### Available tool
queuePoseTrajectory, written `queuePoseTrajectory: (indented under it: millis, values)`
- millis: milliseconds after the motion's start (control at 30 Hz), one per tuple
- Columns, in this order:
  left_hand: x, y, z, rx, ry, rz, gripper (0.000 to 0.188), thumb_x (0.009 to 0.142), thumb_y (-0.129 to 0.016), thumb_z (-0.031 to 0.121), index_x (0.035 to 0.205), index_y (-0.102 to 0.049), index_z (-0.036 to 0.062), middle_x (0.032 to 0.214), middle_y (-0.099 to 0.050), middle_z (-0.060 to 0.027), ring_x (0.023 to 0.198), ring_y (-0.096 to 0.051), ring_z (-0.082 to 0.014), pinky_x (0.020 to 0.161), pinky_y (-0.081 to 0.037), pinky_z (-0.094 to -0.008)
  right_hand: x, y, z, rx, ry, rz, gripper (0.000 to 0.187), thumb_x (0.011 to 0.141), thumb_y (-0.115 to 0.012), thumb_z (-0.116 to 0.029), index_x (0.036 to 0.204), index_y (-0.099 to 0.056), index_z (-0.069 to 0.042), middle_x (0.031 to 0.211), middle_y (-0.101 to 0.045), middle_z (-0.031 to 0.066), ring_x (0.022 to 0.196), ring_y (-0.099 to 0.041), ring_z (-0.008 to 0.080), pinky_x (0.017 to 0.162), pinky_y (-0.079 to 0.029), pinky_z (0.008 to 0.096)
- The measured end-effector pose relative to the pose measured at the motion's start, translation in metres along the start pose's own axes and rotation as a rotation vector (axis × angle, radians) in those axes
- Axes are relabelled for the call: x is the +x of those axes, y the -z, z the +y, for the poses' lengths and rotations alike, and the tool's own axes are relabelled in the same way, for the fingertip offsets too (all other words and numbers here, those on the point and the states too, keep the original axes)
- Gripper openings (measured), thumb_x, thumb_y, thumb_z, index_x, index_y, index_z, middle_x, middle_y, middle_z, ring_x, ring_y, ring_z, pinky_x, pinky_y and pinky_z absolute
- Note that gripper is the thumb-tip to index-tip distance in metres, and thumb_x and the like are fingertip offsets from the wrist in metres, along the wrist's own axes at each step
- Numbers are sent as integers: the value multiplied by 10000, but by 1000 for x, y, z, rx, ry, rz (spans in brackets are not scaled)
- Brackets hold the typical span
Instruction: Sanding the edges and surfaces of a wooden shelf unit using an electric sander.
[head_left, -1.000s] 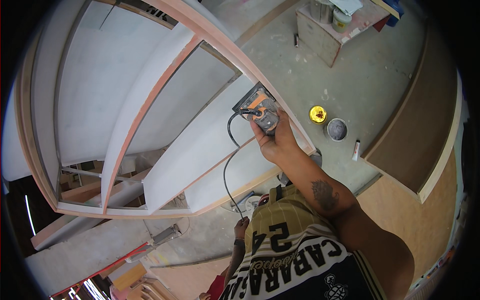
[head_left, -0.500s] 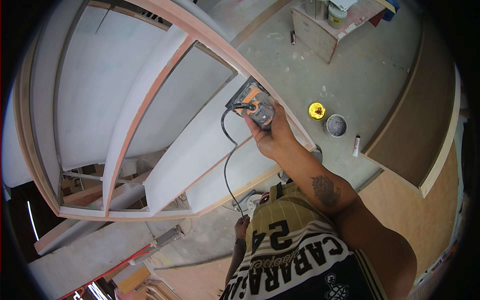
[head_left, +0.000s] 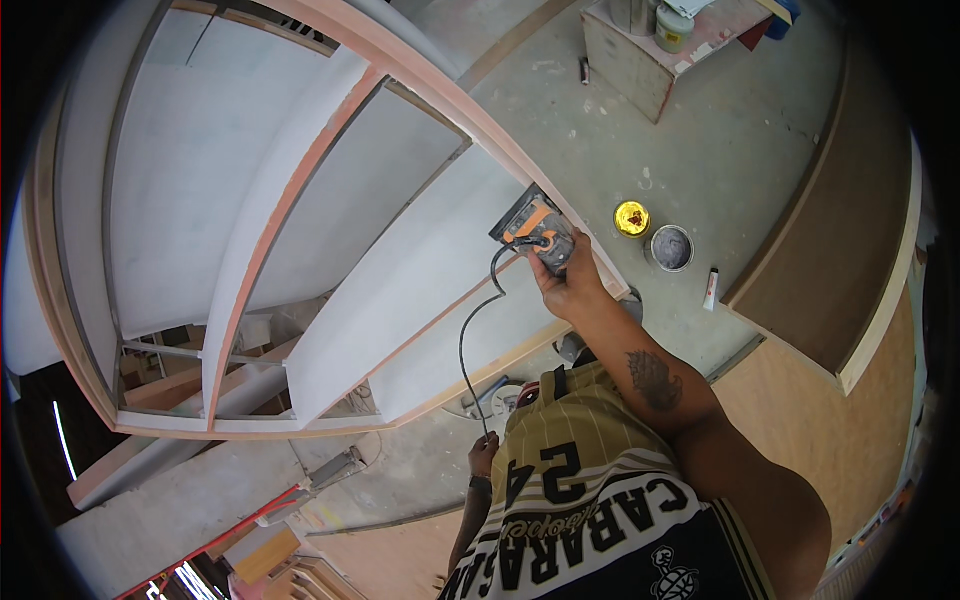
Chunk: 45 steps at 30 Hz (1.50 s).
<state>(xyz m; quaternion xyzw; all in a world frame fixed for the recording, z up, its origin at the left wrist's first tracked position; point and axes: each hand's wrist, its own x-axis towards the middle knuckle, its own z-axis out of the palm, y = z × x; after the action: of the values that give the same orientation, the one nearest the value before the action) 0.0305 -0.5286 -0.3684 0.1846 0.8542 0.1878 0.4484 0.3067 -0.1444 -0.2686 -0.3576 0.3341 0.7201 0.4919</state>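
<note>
My right hand [head_left: 568, 272] grips an orange and black electric sander [head_left: 538, 228], its fingers wrapped around the dusty body. The sander rests along the outer rail of a large white-primed frame [head_left: 470, 270] with pinkish edges and curved dividers. From its body a black power cord [head_left: 466, 340] loops down across the frame. The lower end of that cord runs into my left hand [head_left: 484, 452], which is closed around it beside my body.
On the floor to the right stand an open yellow-lined tin [head_left: 631, 218], a can of grey paste [head_left: 671, 248] and a white tube [head_left: 711, 290]. A brown curved panel [head_left: 800, 240] lies at the right. Farther off, a low worn table [head_left: 640, 60] holds containers.
My right hand has drawn the sander along the rail, toward me and slightly right. The cord has shifted with it, while my left hand stays in about the same place.
</note>
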Motion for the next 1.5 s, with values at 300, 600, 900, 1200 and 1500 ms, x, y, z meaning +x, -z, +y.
queuePoseTrajectory:
  millis: [300,600,900,1200,1500]
  values:
    - [2,0,-19,-70,14,-3,368,867,-717,276,1117,-692,7,803,-684,-25,694,-603,-91,636,-488,-254,29,35,-2,-20,1,39,343,984,-477,-401,1066,-598,-91,955,-676,38,817,-682,175,728,-618,301]
    - [4,-10,-31,36,-47,27,386,864,-712,308,1118,-701,18,810,-706,-42,716,-629,-100,657,-506,-262,-15,-1,-4,20,-29,-123,346,1007,-458,-384,1213,-526,-116,1161,-605,64,1015,-635,212,884,-568,322]
    - [-3,-21,5,12,-34,-13,347,878,-700,272,1109,-695,13,775,-694,-47,668,-623,-109,608,-494,-267,-61,-45,-6,49,-35,-153,264,1008,-483,-269,1112,-548,-36,1073,-637,100,973,-656,208,808,-617,300]
    - [8,-18,6,5,-60,-21,326,871,-698,243,1109,-691,19,790,-695,-59,674,-619,-115,612,-486,-270,-109,-103,9,106,-53,-313,293,1007,-495,-272,1212,-484,-64,1156,-579,110,1005,-641,232,848,-607,329]
    - [-4,-18,46,-37,-59,-16,326,900,-667,199,1146,-652,-15,712,-641,-34,630,-588,-111,590,-466,-256,-115,-103,12,103,-66,-270,296,1026,-457,-310,1198,-497,-73,1153,-585,102,1007,-645,221,868,-602,340]
